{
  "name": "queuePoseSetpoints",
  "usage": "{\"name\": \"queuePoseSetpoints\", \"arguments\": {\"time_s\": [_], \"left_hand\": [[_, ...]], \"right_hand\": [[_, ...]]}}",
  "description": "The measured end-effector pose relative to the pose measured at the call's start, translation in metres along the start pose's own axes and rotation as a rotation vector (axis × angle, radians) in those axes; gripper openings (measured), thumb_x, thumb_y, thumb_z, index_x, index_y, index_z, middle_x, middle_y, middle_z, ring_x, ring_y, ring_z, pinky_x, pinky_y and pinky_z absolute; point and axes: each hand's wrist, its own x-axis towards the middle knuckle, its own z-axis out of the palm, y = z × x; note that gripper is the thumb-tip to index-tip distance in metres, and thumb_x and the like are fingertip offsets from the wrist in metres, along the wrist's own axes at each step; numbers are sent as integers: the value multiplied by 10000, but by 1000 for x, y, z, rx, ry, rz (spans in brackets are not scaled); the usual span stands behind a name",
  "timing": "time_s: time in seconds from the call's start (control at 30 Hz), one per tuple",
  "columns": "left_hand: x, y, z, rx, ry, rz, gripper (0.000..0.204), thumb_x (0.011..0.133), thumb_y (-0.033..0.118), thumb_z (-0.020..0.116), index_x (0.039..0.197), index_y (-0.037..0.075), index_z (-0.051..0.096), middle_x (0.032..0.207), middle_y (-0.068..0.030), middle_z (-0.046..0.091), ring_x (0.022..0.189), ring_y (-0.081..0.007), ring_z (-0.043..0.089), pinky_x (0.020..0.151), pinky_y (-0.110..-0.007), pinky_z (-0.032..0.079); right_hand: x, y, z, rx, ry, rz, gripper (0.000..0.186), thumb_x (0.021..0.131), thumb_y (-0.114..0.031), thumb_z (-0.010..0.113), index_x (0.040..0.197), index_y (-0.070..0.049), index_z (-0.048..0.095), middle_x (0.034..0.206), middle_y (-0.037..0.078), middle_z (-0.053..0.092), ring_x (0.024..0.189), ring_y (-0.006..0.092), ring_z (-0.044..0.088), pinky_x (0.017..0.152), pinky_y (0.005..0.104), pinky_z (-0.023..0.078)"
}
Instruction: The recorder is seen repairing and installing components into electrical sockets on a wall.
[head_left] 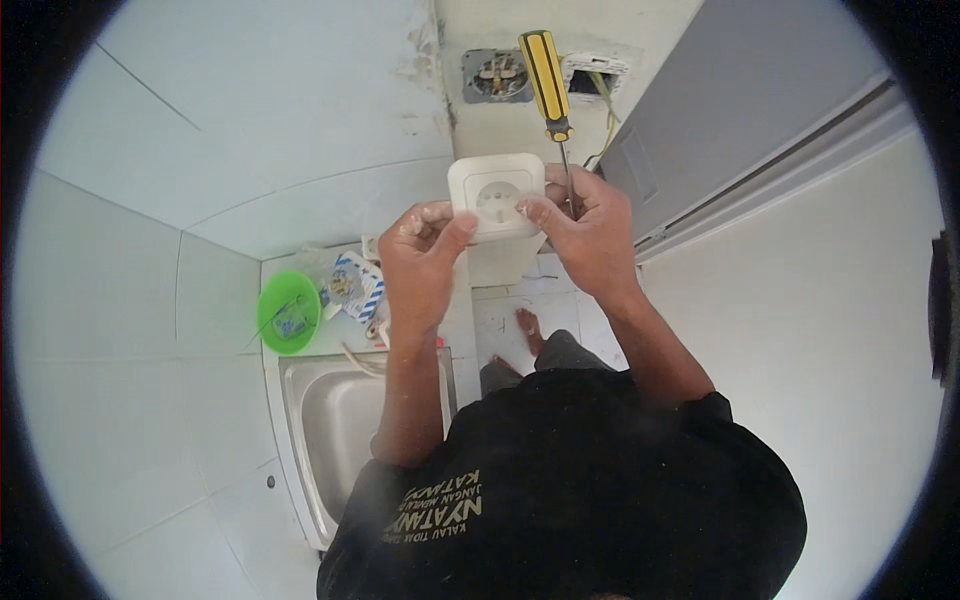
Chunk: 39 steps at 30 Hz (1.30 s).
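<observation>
Between both hands I hold a white wall socket cover (483, 182) with rounded corners and a round recessed centre. My left hand (424, 250) pinches its lower left side, thumb on the front. At the right side, my right hand (590, 225) grips it with the thumb near the recess. The same hand also keeps a screwdriver (545, 80) upright, its yellow and black handle above the fingers and its shaft running down between them. Beyond the hands, a mounted socket body (497, 75) sits bare in the wall. Beside it is an open wall box (596, 80) with wires showing.
A steel sink (340, 430) lies at the lower left. On the counter stand a green bowl (290, 313) with small items inside and a blue-and-white striped packet (362, 290). A grey door panel (740, 110) rises at the right. Loose cable (608, 130) hangs below the wall box.
</observation>
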Motion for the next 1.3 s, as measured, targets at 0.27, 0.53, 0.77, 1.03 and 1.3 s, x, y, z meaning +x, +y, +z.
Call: {"name": "queuePoseSetpoints", "arguments": {"time_s": [0.27,0.53,0.77,1.03,1.3], "left_hand": [[52,11,56,176,227,333,219,807,44,708,987,-69,654,870,-124,688,747,-157,668,674,-272,541],[75,1,67,399,447,627,209,776,14,702,972,-53,671,841,-132,645,713,-216,678,636,-302,570],[78,-3,65,424,471,644,206,767,5,704,963,-49,671,851,-138,645,733,-212,676,625,-296,568],[87,-10,65,544,547,766,206,777,27,717,975,-19,688,885,-122,665,716,-197,674,640,-295,556],[94,-13,68,787,660,969,182,720,47,746,894,63,699,835,-52,672,814,-199,585,778,-349,427]], "right_hand": [[55,-16,-10,-99,277,-168,283,765,-184,765,943,15,670,794,130,708,687,157,667,651,293,516],[81,-18,2,-335,354,-290,309,772,-251,759,927,2,675,818,152,686,729,280,664,678,350,507],[80,-16,6,-368,366,-288,329,759,-265,772,917,8,679,823,160,686,745,279,668,687,354,510],[82,-15,11,-444,448,-381,296,747,-243,781,926,-20,707,808,119,700,690,220,662,651,323,508],[87,-17,15,-367,496,-322,253,735,-206,794,801,-5,656,740,112,679,639,231,660,595,327,510]]}}
